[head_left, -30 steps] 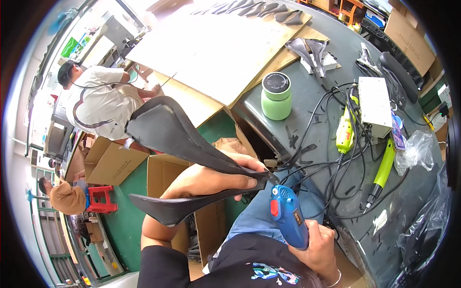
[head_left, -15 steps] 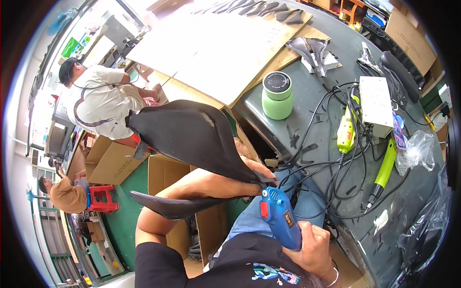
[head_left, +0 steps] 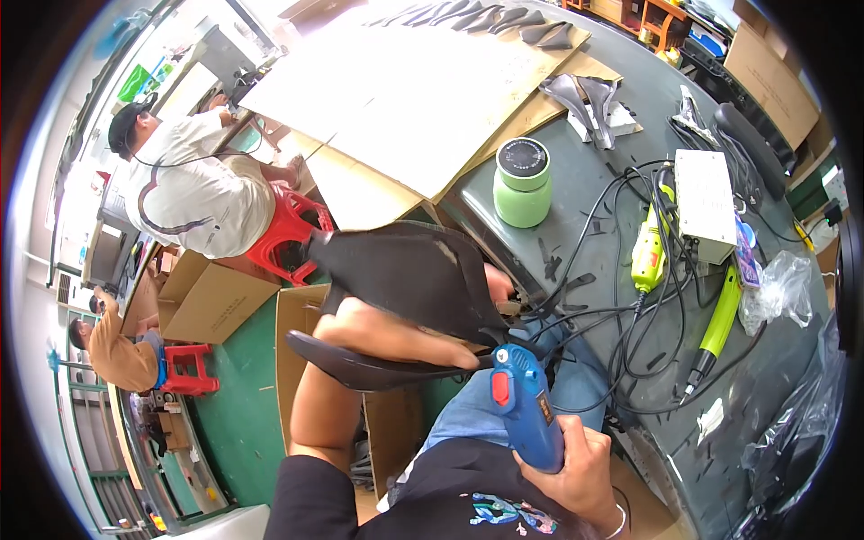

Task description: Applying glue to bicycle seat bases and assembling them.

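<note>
My left hand (head_left: 396, 335) is closed on a black, curved bicycle saddle (head_left: 400, 270), holding it tilted above my lap. One wing of it passes below the hand and the broad part above, with fingertips showing beyond its far edge. In my right hand (head_left: 583, 468) is a blue hand-held power tool (head_left: 526, 409) with a red trigger. The fingers wrap round its lower body. The tool's head is up against the right end of the saddle, and its tip is hidden there, so I cannot tell whether it touches.
On the grey table (head_left: 504, 252) stand a green flask (head_left: 523, 193), a white box (head_left: 705, 198) and two lime-green tools (head_left: 648, 256) with tangled cables. Black scraps lie around. Behind are a pale board (head_left: 360, 108) and a row of dark saddle-shaped pieces (head_left: 549, 34). Cartons (head_left: 216, 292) and two people are left.
The saddle has swung rightward and down, its pointed left end now lower. My left hand has turned, showing more of its back. The blue tool has shifted slightly right.
</note>
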The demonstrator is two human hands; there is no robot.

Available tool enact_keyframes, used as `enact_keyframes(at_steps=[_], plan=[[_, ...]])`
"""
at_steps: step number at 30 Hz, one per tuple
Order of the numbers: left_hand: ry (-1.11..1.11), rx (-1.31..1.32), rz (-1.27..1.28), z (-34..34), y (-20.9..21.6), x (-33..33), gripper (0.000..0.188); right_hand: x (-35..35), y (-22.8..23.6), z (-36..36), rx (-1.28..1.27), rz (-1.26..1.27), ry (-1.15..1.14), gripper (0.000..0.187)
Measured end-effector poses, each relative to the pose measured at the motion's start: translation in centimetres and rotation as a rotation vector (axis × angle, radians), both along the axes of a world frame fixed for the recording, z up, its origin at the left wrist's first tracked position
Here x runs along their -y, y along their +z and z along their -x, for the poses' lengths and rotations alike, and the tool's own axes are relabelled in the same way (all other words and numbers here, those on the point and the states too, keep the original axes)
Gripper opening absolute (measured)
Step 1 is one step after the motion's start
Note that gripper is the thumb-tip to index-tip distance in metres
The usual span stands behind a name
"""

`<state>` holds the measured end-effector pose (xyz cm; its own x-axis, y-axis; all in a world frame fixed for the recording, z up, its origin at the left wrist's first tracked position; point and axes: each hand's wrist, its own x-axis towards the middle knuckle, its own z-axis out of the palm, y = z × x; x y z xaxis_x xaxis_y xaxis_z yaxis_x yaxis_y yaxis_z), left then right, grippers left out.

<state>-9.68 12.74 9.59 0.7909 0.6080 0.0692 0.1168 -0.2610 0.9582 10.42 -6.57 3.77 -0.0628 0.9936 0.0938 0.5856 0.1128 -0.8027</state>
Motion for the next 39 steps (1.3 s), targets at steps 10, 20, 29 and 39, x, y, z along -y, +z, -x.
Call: enact_keyframes(at_steps=[10,20,29,39], plan=[[0.713,0.811,0.226,-2.1,-2.1,4.0,0.034,-0.5,0.6,-0.2,0.106,-0.057,-0.023,0.046],[0.673,0.837,0.142,-3.3,-3.0,5.0,0.030,-0.8,1.0,0.0,-0.032,-0.048,-0.015,0.047],[0.685,0.896,0.133,-4.3,-4.0,6.0,0.029,-1.1,1.7,0.4,-0.102,-0.008,-0.026,0.047],[0.735,0.687,0.282,-4.1,-3.4,7.1,0.032,-0.9,1.4,0.8,0.040,-0.097,-0.065,0.046]])
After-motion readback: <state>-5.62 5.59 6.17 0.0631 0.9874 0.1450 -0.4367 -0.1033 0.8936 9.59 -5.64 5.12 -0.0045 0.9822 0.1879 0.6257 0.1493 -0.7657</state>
